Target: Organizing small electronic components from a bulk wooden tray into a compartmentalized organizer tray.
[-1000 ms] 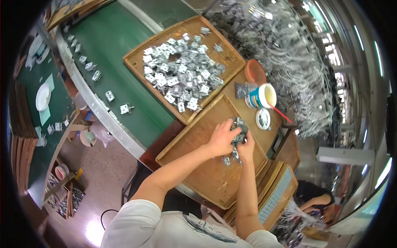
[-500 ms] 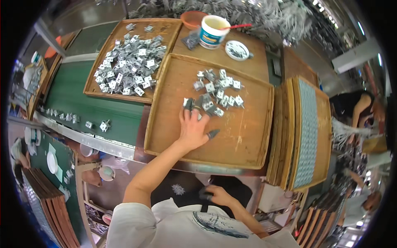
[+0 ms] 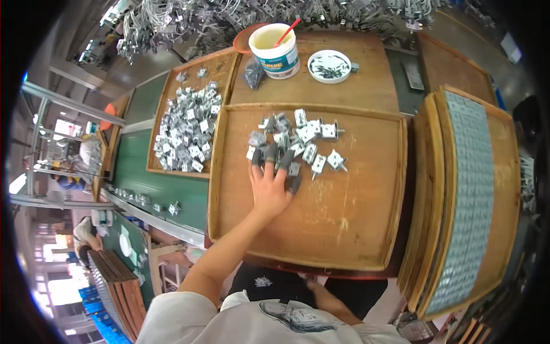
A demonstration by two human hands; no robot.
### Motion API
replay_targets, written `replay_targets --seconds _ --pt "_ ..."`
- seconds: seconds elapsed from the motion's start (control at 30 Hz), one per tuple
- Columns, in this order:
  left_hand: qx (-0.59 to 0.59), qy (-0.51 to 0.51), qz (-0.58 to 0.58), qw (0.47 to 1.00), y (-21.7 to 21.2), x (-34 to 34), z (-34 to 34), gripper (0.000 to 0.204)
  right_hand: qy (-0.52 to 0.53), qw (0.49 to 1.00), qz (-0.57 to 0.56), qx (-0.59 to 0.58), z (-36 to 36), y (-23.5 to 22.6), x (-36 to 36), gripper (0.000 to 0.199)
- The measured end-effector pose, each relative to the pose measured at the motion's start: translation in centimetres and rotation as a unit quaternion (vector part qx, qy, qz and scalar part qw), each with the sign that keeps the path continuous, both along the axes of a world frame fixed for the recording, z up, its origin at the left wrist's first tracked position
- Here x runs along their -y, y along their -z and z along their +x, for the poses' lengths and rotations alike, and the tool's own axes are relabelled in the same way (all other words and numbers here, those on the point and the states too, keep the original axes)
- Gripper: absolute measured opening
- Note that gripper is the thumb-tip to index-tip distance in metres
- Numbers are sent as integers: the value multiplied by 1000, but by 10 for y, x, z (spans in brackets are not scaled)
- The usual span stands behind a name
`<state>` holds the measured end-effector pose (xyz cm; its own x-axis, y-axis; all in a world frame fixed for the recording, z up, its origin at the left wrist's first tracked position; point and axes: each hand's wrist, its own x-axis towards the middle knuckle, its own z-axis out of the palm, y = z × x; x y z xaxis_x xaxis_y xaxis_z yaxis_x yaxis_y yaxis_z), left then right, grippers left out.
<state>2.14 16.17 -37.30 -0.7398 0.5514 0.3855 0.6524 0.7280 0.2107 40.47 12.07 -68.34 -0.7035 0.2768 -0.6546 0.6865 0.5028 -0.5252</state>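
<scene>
My left hand (image 3: pixel 271 184) reaches over a shallow wooden tray (image 3: pixel 298 241), its fingers spread and stretched out. Dark finger cots cover the fingertips. They rest at the near edge of a loose cluster of small white-and-grey metal switch-like parts (image 3: pixel 309 133). Between the fingers and thumb lies one such part (image 3: pixel 294 168), with no clear grip on it. My right hand (image 3: pixel 313 286) is low by my lap, dim and partly hidden, so its fingers cannot be read.
A second tray (image 3: pixel 152 160) on the left holds a heap of similar parts (image 3: pixel 186 129). Beyond stand a white tub (image 3: pixel 276 57) with a red stick and a white dish (image 3: pixel 329 67) of small dark pieces. Stacked trays (image 3: pixel 427 229) rise at the right; a green conveyor belt (image 3: pixel 134 155) runs left.
The view has shifted, bringing the right-hand stack closer. My left hand stays at the cluster, its fingers now more spread and the thumb nearer them. My right hand has become less visible.
</scene>
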Motion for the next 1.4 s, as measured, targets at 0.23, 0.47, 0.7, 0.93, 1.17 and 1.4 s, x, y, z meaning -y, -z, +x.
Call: replay_targets --seconds 0.23,0.47,0.7,0.93,1.17,1.4 --pt "7 6 -59 998 1 -8 -1 64 -58 994 -79 -45 -72 -35 0 62" --pt "12 8 -50 999 -1 -10 -3 62 -82 990 -112 -39 -85 -83 -32 62" --pt "52 -5 -39 998 3 2 0 48 -177 981 -47 -70 -97 -90 -82 62" --pt "24 21 51 998 -9 21 -2 51 -252 965 35 -67 -108 -145 -116 62" --pt "22 9 59 998 -26 153 3 38 -177 968 129 -120 -20 -183 -167 57" --pt "111 -357 -160 914 27 337 -10 60 90 981 7 -171 -49 -357 -129 14"
